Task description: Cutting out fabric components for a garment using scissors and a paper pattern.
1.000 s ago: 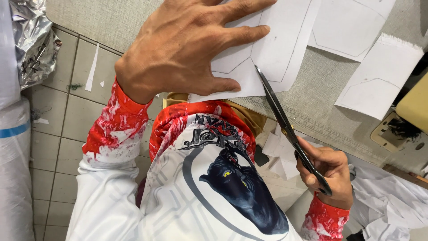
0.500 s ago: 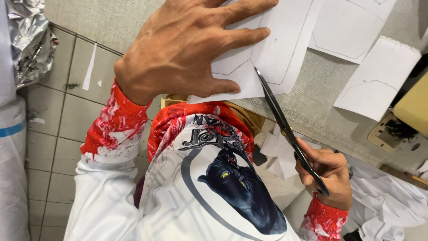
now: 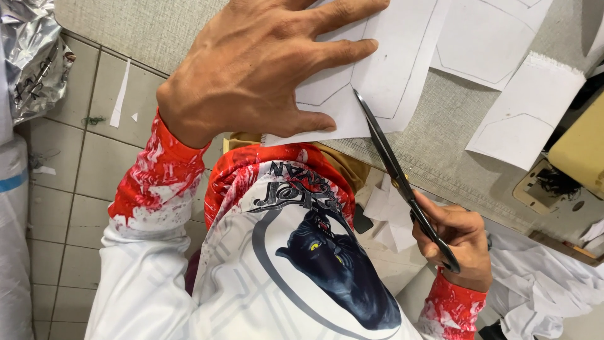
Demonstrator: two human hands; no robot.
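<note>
Cutting entry: right hand (image 3: 456,242), fingers closed through the handles, holds long black steel scissors (image 3: 402,182), long axis from five o'clock up to eleven o'clock, tips pointing toward eleven at the sheet's near edge. Left hand (image 3: 251,69), fingers spread flat, presses the white paper pattern sheet with pencilled outline (image 3: 393,75) onto the grey woven fabric table cover (image 3: 453,119). Best kept firmly pinned, blades tracking the drawn line.

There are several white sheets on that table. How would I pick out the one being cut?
Start at the grey fabric-covered table. Near its front edge, the left hand lies flat on one white sheet with pencilled outlines. Unlike the loose white pieces to its right, it alone has the long black scissors cutting into its edge.
</note>
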